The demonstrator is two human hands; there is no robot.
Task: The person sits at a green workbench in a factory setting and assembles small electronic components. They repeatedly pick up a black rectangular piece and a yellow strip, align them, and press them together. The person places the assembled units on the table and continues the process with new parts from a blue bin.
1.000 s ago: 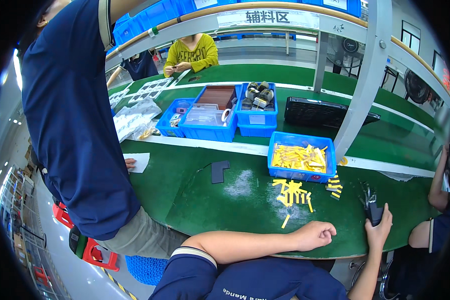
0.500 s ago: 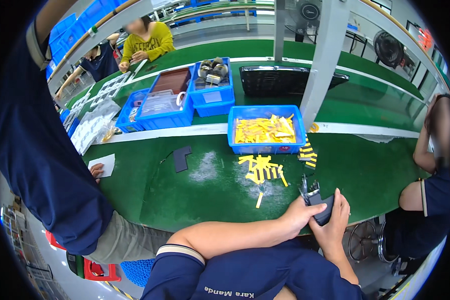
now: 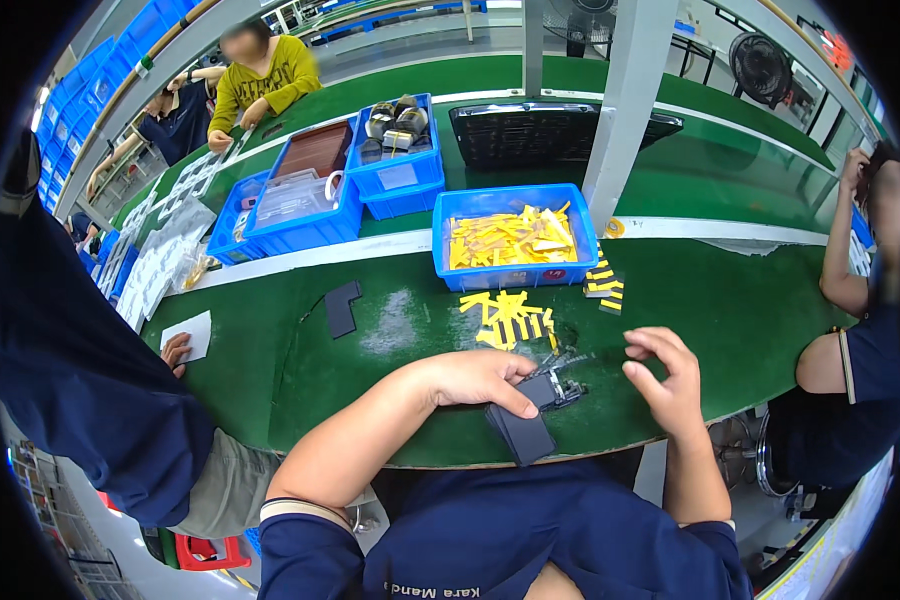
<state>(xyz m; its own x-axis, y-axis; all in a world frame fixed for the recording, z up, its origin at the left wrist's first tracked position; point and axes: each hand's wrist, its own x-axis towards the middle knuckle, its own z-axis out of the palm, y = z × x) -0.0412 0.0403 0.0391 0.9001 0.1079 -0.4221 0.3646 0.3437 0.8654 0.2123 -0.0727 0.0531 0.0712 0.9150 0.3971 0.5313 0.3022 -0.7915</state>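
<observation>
Low at the table's near edge, my left hand (image 3: 482,382) grips a small stack of flat dark-grey L-shaped packs (image 3: 527,436), thumb on top. Thin black leads and small connectors (image 3: 568,388) stick out from the stack's far right side. To the right, my right hand (image 3: 667,378) is raised with its fingers apart and slightly curled, holding nothing. Beyond my hands lies a loose pile of yellow strips (image 3: 510,318), some on dark backing. Farther left, one more dark L-shaped pack (image 3: 342,308) with a thin lead rests on the green table (image 3: 270,385).
A blue bin of yellow strips (image 3: 515,280) stands behind the pile, beside a white metal post (image 3: 625,110). Other blue bins (image 3: 305,228) are at the back left. A co-worker's hand (image 3: 177,350) rests on white paper at left; another person (image 3: 870,270) sits at right.
The stack of packs has moved left and toward me in my left hand. My right hand has let go of it and stands apart. The whole view has shifted slightly.
</observation>
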